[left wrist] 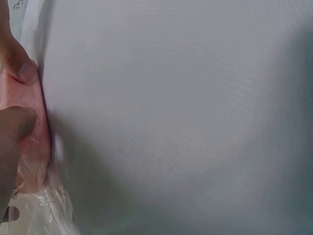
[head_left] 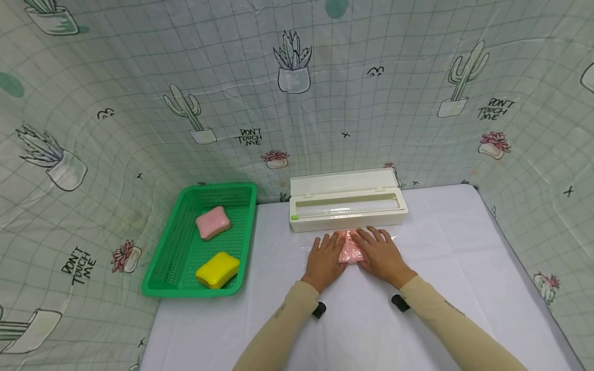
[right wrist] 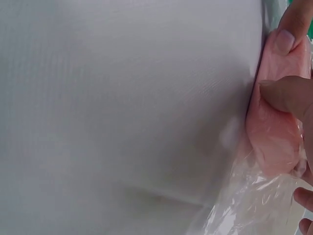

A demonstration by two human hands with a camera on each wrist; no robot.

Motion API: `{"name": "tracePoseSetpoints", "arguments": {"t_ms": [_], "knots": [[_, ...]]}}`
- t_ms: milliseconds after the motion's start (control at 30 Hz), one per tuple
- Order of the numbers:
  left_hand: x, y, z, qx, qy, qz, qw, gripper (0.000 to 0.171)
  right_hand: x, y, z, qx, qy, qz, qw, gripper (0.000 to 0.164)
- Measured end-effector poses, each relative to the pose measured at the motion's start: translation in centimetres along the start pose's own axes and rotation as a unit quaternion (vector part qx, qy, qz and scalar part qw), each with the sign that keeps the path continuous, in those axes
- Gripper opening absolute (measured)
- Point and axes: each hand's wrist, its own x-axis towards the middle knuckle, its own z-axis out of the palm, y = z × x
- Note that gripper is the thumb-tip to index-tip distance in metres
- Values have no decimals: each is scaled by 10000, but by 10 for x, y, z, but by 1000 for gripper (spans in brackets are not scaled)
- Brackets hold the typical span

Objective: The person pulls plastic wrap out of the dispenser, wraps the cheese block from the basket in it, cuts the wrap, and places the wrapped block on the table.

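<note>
A pink block (head_left: 351, 249), wrapped in clear plastic film (right wrist: 234, 215), lies on the white tabletop before a white cling-film dispenser (head_left: 349, 219). My left hand (head_left: 323, 262) grips its left part, fingers over the top and thumb (left wrist: 22, 120) against the near side. From the right, my right hand (head_left: 381, 257) holds it the same way, its thumb (right wrist: 281, 93) pressing the near side through the film. Loose film spreads out past both ends of the block. In the wrist views the other fingers are mostly cut off.
A green basket (head_left: 250, 232) stands at the left, holding another pink block (head_left: 213, 222) and a yellow block (head_left: 217, 269), both narrowed at the waist. The dispenser's lid (head_left: 343, 181) is raised. A patterned curtain (head_left: 348, 103) encloses the table (head_left: 357, 335) behind and at the sides.
</note>
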Motion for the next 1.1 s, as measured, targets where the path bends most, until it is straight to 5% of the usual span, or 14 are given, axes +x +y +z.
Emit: {"name": "tracePoseSetpoints", "arguments": {"t_ms": [433,567,700,867,933,1000,1100], "knots": [[0,-5,1,-528,0,-47,9986,72,2,0,-2,232,-350,91,9991,73],[0,-13,-1,-1184,241,-447,9917,67,0,-1,-5,260,-303,58,9992,82],[3,-31,-2,-2161,821,-1369,9632,59,1,-2,-8,330,-14,6,9995,82],[8,-61,0,-3239,1707,-2511,8960,59,9,-7,-15,640,214,3,9977,76],[11,-72,1,-3460,1834,-2745,8782,61,13,-9,-18,729,226,18,9971,72],[12,-81,1,-3603,1744,-2841,8712,65,16,-12,-21,804,233,34,9965,70],[14,-92,2,-3670,1379,-2821,8756,72,21,-16,-22,816,228,34,9964,66]]}}
